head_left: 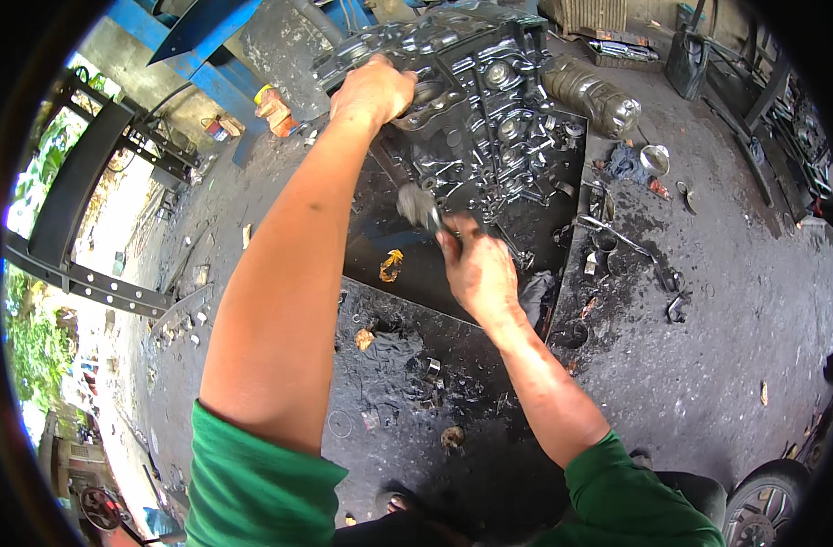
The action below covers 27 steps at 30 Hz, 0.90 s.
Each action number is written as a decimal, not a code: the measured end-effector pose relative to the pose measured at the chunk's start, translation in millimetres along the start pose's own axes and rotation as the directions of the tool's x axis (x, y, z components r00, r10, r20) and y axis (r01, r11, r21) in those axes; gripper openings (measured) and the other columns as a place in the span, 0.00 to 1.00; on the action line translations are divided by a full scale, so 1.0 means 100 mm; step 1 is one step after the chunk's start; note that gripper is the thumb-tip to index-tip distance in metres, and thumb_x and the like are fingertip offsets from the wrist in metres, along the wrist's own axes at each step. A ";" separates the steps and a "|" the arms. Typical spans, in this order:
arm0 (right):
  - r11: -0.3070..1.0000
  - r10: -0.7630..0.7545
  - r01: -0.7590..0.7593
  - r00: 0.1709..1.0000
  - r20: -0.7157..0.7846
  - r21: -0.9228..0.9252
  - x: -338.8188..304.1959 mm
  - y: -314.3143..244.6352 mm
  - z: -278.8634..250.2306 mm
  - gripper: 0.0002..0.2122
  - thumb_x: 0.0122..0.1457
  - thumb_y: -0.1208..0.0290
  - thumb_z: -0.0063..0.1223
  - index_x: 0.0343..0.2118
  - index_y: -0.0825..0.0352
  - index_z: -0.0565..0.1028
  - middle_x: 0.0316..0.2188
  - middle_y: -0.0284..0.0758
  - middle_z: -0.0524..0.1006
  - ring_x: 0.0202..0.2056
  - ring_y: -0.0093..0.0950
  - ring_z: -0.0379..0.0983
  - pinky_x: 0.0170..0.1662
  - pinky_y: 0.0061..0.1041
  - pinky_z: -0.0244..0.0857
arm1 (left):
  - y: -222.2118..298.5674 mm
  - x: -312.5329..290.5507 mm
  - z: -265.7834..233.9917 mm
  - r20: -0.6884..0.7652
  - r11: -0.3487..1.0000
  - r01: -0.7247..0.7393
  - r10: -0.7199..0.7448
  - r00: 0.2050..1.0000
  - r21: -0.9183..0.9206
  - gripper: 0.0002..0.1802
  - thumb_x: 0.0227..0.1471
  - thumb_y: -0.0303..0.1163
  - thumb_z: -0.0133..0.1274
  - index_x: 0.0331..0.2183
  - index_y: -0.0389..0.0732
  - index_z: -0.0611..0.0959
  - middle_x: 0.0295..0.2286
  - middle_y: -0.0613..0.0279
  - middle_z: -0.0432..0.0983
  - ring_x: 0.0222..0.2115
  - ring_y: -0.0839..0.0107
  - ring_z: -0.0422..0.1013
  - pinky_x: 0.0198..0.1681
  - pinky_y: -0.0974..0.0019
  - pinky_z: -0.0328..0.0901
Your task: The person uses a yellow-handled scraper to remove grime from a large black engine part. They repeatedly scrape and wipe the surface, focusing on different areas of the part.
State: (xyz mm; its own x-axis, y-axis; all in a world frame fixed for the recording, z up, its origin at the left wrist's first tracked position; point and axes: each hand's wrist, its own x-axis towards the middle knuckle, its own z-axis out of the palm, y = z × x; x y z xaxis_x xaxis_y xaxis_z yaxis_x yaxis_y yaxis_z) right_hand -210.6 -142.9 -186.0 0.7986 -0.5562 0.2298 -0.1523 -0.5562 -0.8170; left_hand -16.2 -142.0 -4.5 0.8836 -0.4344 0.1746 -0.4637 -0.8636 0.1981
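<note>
A dark, oily engine block (425, 59) stands at the far edge of a black tray (389, 273). My left hand (372, 91) reaches out to it, fingers curled over its near left side; the fingertips are partly hidden. My right hand (482, 273) is closed around a small brush (420, 206), its pale grey bristles smeared by motion. The bristles are over the tray, a little below the block and apart from my left hand. Many loose metal engine parts (517, 150) lie wet and shiny beside the block.
Right of the tray are a large clear plastic bottle (599, 96), a dark rag (626, 164), a small metal cup (654, 160) and a long metal tool (621, 237). An orange-and-yellow container (275, 111) stands at far left near a blue steel frame (197, 68). A wheel (767, 510) is at lower right.
</note>
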 end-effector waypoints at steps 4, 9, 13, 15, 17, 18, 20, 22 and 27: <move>0.998 -0.027 0.033 0.996 -0.088 0.060 0.02 -0.41 -0.26 0.10 0.61 0.65 0.51 0.43 0.60 0.76 0.26 0.45 0.80 0.31 0.48 0.78 0.37 0.45 0.70 | -0.02 0.03 0.02 -0.018 1.000 -0.026 0.026 0.999 0.007 0.33 0.57 0.51 0.48 0.58 0.43 0.70 0.55 0.50 0.70 0.57 0.53 0.65 0.59 0.51 0.58; 0.988 -0.080 0.098 0.986 -0.144 0.123 0.06 -0.58 -0.37 0.10 0.62 0.65 0.50 0.44 0.60 0.76 0.26 0.46 0.79 0.30 0.48 0.78 0.36 0.44 0.71 | -0.06 0.08 0.05 -0.025 1.000 -0.020 0.019 1.000 -0.013 0.33 0.56 0.52 0.48 0.57 0.43 0.71 0.54 0.49 0.70 0.57 0.52 0.65 0.59 0.52 0.59; 0.964 -0.214 0.244 0.947 -0.240 0.107 0.13 -0.52 -0.29 0.12 0.64 0.63 0.47 0.48 0.58 0.72 0.25 0.47 0.79 0.25 0.49 0.77 0.29 0.46 0.71 | -0.08 0.08 0.05 -0.028 0.998 -0.067 0.067 0.997 -0.003 0.34 0.56 0.52 0.47 0.58 0.42 0.70 0.54 0.47 0.70 0.57 0.50 0.64 0.59 0.52 0.59; 0.970 -0.188 0.208 0.969 -0.162 0.123 0.13 -0.46 -0.24 0.14 0.64 0.62 0.47 0.51 0.55 0.70 0.28 0.46 0.79 0.26 0.48 0.77 0.26 0.46 0.70 | -0.07 0.06 0.04 -0.017 0.999 -0.054 0.054 0.998 -0.003 0.33 0.57 0.52 0.46 0.58 0.42 0.70 0.55 0.47 0.70 0.58 0.51 0.64 0.60 0.52 0.58; 0.993 -0.079 0.091 0.986 -0.144 0.073 0.11 -0.40 -0.23 0.12 0.64 0.64 0.49 0.49 0.57 0.72 0.28 0.45 0.80 0.27 0.47 0.77 0.29 0.44 0.70 | -0.05 0.05 0.02 -0.017 0.999 -0.042 0.042 0.999 -0.007 0.33 0.57 0.52 0.46 0.58 0.42 0.70 0.55 0.47 0.69 0.58 0.51 0.64 0.60 0.52 0.58; 0.999 0.004 0.000 0.997 -0.074 0.054 0.09 -0.38 -0.23 0.11 0.63 0.67 0.50 0.47 0.60 0.73 0.30 0.44 0.80 0.28 0.47 0.77 0.30 0.42 0.70 | -0.04 0.04 0.01 -0.010 0.999 -0.031 0.031 0.999 -0.016 0.33 0.57 0.52 0.46 0.58 0.42 0.70 0.55 0.48 0.69 0.58 0.51 0.64 0.60 0.52 0.57; 0.996 -0.091 0.093 0.989 -0.113 0.014 0.07 -0.34 -0.25 0.12 0.63 0.65 0.51 0.48 0.59 0.74 0.29 0.45 0.80 0.28 0.46 0.77 0.31 0.42 0.70 | -0.04 0.04 0.01 -0.006 0.999 -0.024 0.024 1.000 -0.024 0.33 0.57 0.52 0.46 0.58 0.42 0.70 0.55 0.48 0.69 0.58 0.52 0.64 0.60 0.52 0.57; 0.970 -0.241 0.241 0.943 -0.232 -0.029 0.08 -0.32 -0.30 0.12 0.63 0.64 0.51 0.48 0.58 0.74 0.29 0.44 0.80 0.28 0.46 0.77 0.32 0.43 0.70 | -0.04 0.05 0.03 -0.002 1.000 -0.024 0.024 1.000 -0.013 0.33 0.57 0.52 0.46 0.57 0.42 0.70 0.55 0.48 0.69 0.58 0.52 0.64 0.60 0.52 0.57; 0.996 -0.084 0.082 0.995 -0.051 -0.042 0.13 -0.36 -0.38 0.11 0.63 0.62 0.51 0.46 0.56 0.75 0.26 0.44 0.79 0.30 0.48 0.77 0.34 0.43 0.71 | -0.07 0.10 0.07 -0.001 0.999 -0.035 0.035 0.999 -0.002 0.35 0.57 0.53 0.46 0.58 0.40 0.68 0.54 0.45 0.70 0.57 0.50 0.64 0.59 0.53 0.58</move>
State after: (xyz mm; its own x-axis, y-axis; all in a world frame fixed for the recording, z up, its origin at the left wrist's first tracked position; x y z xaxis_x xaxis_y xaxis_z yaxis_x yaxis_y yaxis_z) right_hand -216.4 -153.6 -133.7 0.7777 -0.5383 0.3246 -0.1107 -0.6256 -0.7723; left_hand -3.6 -141.9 -10.8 0.8668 -0.4640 0.1827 -0.4944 -0.8472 0.1942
